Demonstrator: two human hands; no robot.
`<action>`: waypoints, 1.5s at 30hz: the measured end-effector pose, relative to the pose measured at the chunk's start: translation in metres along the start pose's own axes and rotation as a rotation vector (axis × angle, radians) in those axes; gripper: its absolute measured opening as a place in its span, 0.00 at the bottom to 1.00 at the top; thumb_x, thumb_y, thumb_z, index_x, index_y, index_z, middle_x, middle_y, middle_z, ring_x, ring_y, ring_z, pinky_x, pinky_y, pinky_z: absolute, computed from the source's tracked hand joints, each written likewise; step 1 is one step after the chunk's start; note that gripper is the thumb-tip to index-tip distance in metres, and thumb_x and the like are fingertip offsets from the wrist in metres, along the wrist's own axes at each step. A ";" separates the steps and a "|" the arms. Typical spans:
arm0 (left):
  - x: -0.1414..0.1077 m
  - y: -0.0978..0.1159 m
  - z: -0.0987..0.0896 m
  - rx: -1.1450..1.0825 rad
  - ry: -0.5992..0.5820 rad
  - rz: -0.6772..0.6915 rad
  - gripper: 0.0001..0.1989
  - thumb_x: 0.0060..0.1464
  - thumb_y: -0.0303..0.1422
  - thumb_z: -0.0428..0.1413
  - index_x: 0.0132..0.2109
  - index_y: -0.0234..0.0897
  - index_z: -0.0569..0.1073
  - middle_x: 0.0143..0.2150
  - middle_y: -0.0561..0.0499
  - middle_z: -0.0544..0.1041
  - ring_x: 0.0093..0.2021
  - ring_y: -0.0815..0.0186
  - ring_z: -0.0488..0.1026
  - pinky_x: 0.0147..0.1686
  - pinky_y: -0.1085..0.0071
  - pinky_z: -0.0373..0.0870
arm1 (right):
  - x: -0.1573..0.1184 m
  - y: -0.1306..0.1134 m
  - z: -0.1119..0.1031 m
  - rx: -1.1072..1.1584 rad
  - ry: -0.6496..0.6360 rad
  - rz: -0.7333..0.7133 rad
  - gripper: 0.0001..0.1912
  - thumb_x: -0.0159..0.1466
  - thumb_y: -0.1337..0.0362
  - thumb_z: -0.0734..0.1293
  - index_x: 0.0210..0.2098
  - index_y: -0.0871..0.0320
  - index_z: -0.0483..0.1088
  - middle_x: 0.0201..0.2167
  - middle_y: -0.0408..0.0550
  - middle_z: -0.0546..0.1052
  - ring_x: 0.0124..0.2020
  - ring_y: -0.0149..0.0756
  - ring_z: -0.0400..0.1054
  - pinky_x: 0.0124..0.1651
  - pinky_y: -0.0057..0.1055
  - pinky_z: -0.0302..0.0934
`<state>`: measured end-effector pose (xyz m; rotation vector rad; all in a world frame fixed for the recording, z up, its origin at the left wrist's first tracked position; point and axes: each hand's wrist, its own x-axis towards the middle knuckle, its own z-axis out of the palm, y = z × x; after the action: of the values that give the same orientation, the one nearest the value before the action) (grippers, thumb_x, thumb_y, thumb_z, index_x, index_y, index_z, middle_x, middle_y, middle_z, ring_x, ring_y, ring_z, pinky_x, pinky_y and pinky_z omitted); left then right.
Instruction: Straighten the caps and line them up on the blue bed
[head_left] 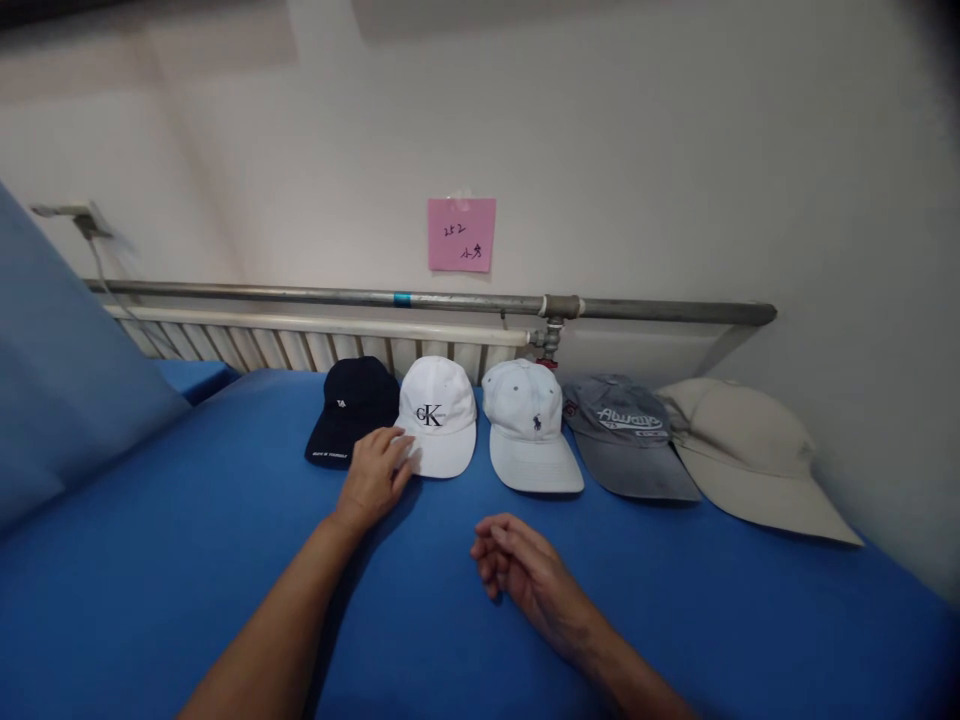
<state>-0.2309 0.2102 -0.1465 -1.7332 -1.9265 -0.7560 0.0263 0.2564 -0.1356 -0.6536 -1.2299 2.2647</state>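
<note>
My left hand (375,473) is at the left edge of the brim of a white baseball cap (439,395) with CK lettering. Its fingers are apart and reach over the brim edge; whether they press on it I cannot tell. Just left of it is a black cap (358,395), partly behind the hand. Above the blue surface, in front of a pale cap (523,400) with a small dark rider logo, hovers my right hand (525,570). Its fingers are loosely curled, with nothing visible in them.
A grey cap (628,430) and a large beige cap (750,450) continue the row rightward on the blue surface (435,640). Behind run a white radiator (322,335) and metal pipe (480,303). A pink note (461,235) hangs on the wall. Blue cloth (67,370) is at left.
</note>
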 end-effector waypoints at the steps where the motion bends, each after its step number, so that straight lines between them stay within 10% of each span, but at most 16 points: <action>1: 0.001 0.008 0.003 -0.009 -0.050 0.032 0.16 0.61 0.35 0.51 0.53 0.36 0.73 0.54 0.41 0.73 0.55 0.53 0.68 0.54 0.55 0.64 | 0.000 0.000 0.000 0.000 -0.003 -0.003 0.17 0.56 0.52 0.71 0.35 0.59 0.70 0.29 0.47 0.76 0.25 0.30 0.66 0.27 0.28 0.55; 10: 0.001 0.023 0.009 -0.006 -0.250 0.035 0.15 0.62 0.36 0.50 0.52 0.39 0.75 0.54 0.42 0.74 0.53 0.53 0.70 0.51 0.56 0.67 | 0.000 0.005 0.000 -0.069 0.012 -0.039 0.17 0.58 0.50 0.69 0.35 0.58 0.69 0.29 0.47 0.75 0.24 0.31 0.66 0.27 0.29 0.56; 18: 0.000 0.016 0.016 -0.027 -0.259 0.026 0.17 0.62 0.37 0.48 0.52 0.40 0.76 0.54 0.42 0.75 0.52 0.52 0.71 0.49 0.56 0.68 | 0.011 -0.010 -0.043 -1.286 0.542 -0.768 0.13 0.64 0.63 0.61 0.46 0.56 0.72 0.52 0.56 0.73 0.55 0.48 0.63 0.57 0.46 0.53; 22: -0.002 0.012 0.020 -0.039 -0.253 0.009 0.18 0.60 0.38 0.48 0.52 0.40 0.76 0.54 0.41 0.75 0.53 0.51 0.71 0.49 0.54 0.68 | 0.022 -0.015 -0.062 -1.651 0.743 -0.716 0.16 0.64 0.64 0.64 0.51 0.54 0.71 0.59 0.56 0.68 0.58 0.53 0.57 0.56 0.49 0.49; 36: -0.009 0.004 0.030 -0.061 -0.151 0.030 0.21 0.58 0.41 0.46 0.50 0.39 0.77 0.52 0.40 0.76 0.51 0.48 0.72 0.48 0.51 0.70 | 0.026 -0.014 -0.060 -1.777 0.704 -0.586 0.18 0.65 0.59 0.65 0.54 0.49 0.69 0.60 0.52 0.67 0.57 0.48 0.57 0.56 0.46 0.47; 40: -0.013 0.029 0.021 -0.036 -0.025 0.030 0.20 0.60 0.40 0.46 0.52 0.37 0.74 0.53 0.37 0.75 0.53 0.47 0.71 0.49 0.50 0.68 | 0.026 -0.015 -0.059 -1.740 0.706 -0.572 0.17 0.65 0.58 0.64 0.53 0.48 0.69 0.59 0.51 0.68 0.57 0.48 0.57 0.56 0.47 0.47; 45: -0.033 0.108 0.020 -0.140 -0.034 0.131 0.17 0.60 0.35 0.47 0.53 0.40 0.73 0.53 0.39 0.75 0.54 0.49 0.70 0.49 0.51 0.68 | 0.026 -0.016 -0.060 -1.733 0.706 -0.560 0.17 0.65 0.58 0.64 0.53 0.47 0.69 0.60 0.50 0.67 0.57 0.48 0.57 0.56 0.47 0.47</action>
<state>-0.1187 0.2060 -0.1715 -1.9463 -1.7989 -0.8351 0.0458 0.3169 -0.1557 -1.2021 -2.2538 0.0124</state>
